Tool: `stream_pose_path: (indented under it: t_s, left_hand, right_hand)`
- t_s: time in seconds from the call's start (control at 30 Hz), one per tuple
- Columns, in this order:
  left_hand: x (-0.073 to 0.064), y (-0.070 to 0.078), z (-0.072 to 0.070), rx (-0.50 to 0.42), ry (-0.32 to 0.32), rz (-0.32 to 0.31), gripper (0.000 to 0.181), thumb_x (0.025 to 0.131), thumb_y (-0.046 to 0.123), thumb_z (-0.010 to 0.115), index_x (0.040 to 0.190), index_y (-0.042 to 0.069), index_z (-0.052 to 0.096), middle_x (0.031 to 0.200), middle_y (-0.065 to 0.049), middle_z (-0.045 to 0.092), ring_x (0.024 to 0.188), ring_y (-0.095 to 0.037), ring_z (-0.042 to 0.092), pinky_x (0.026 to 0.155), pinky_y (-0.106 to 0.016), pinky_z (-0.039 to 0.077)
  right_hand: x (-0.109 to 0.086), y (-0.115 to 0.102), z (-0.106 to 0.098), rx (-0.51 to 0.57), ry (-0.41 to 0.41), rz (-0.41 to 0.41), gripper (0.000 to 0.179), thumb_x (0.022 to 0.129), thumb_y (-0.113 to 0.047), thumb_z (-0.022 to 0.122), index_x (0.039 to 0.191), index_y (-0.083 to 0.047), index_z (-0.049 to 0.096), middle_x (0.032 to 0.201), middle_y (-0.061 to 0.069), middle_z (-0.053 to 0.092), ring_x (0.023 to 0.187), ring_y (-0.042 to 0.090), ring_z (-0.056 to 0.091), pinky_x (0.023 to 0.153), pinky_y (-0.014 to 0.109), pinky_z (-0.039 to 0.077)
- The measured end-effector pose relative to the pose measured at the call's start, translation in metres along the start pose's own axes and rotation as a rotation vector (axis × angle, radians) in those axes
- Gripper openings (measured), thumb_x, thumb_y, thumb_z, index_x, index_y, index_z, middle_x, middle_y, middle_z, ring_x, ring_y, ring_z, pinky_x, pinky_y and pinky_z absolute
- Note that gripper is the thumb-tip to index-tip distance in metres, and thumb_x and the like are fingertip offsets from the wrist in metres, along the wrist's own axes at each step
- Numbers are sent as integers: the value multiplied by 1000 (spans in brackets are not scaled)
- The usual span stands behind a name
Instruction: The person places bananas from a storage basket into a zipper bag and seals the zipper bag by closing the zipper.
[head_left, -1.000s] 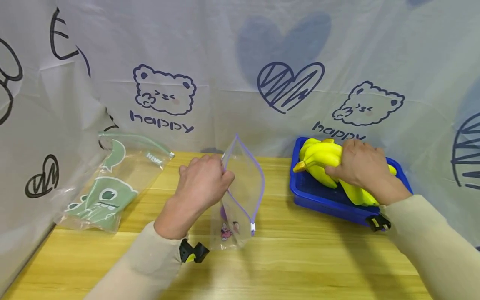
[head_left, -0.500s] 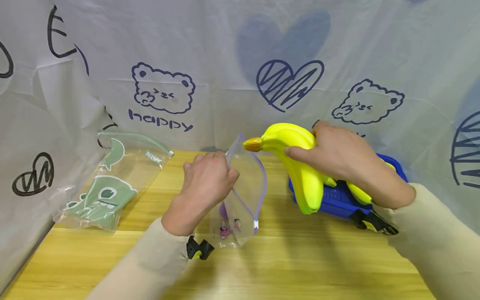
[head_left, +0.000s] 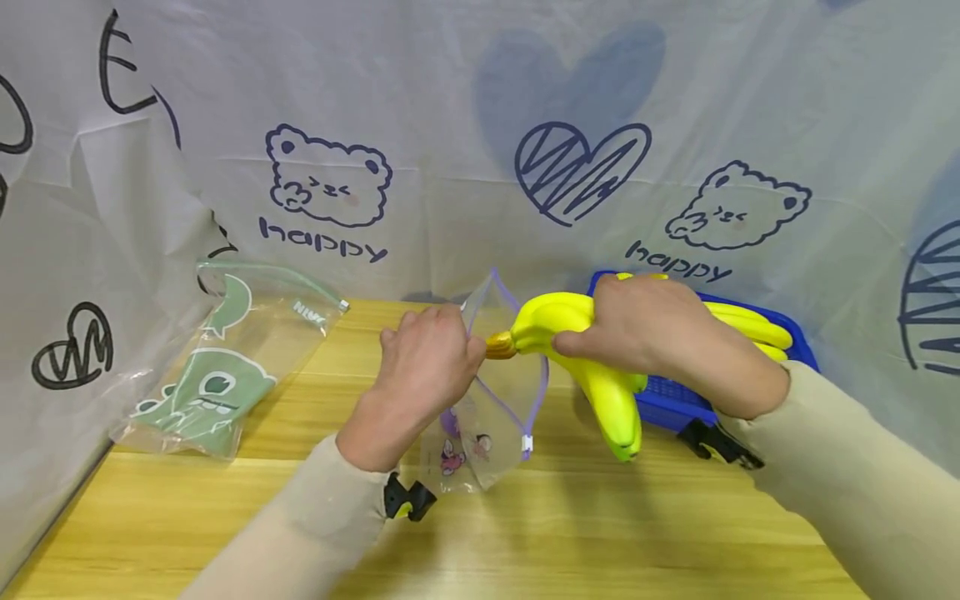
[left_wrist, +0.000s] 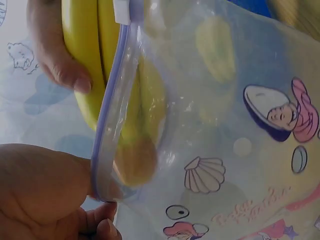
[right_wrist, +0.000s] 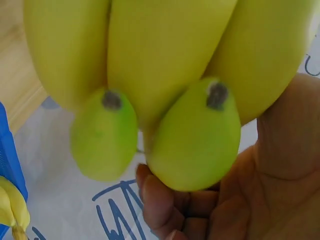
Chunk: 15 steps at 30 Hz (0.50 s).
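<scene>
My left hand (head_left: 431, 358) pinches the upper left edge of a clear zip bag (head_left: 483, 446) with a purple rim and small pink pictures, its mouth gaping to the right. A bunch of bananas (head_left: 558, 321) is gripped by my right hand (head_left: 645, 325), thumb on the near side and fingers over the top. The brown stem end lies at the bag's mouth, next to my left thumb. In the left wrist view the bananas' stem (left_wrist: 135, 160) shows through the clear plastic. Greenish banana tips (right_wrist: 195, 135) hang down in the right wrist view.
A blue basket (head_left: 667, 408) with more bananas (head_left: 750, 329) stands behind and right of my right hand. Another clear zip bag (head_left: 225, 392), with a green monster print, leans on the left near the printed cloth. The table (head_left: 600, 533) is wooden.
My right hand has lifted the bunch out of the basket and brought it left and down to the bag's mouth. My left hand has shifted slightly right with the bag's edge.
</scene>
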<state>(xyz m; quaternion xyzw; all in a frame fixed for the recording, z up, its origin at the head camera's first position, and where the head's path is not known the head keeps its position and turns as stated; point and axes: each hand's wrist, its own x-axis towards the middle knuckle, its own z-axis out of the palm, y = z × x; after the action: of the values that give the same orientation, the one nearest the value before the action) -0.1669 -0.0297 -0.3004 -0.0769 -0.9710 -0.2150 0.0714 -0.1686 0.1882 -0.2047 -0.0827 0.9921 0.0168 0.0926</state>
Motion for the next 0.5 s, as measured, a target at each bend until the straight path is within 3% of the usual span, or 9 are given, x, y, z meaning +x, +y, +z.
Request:
stream_pose_path:
  t_s: [0.13,0.27,0.5]
  left_hand:
    - [-2,8,4,20,3,46,24,100,29,56,88,8,57,83,-9,58,85,-34,55,78,-58,46]
    - [-5,12,10,44,3,97,25,102,27,55,86,8,53,80,-9,55,79,-32,52,72,-54,44]
    - [-8,21,19,33,-6,103,23,104,20,47,87,6,53,82,-10,53,82,-34,54,73,-57,47]
  right_hand:
    - [6,-8,-2,-28,-66,-29,52,85,-65,62,69,-16,60,68,2,58,68,25,58,65,41,43]
    - [17,-19,-1,-52,-126,-55,47,86,-61,61,71,-17,60,71,2,60,70,24,60,69,42,43]
    - [43,-33,9,-32,-194,-76,45,88,-60,62,75,-17,59,76,2,57,74,23,58,63,35,43]
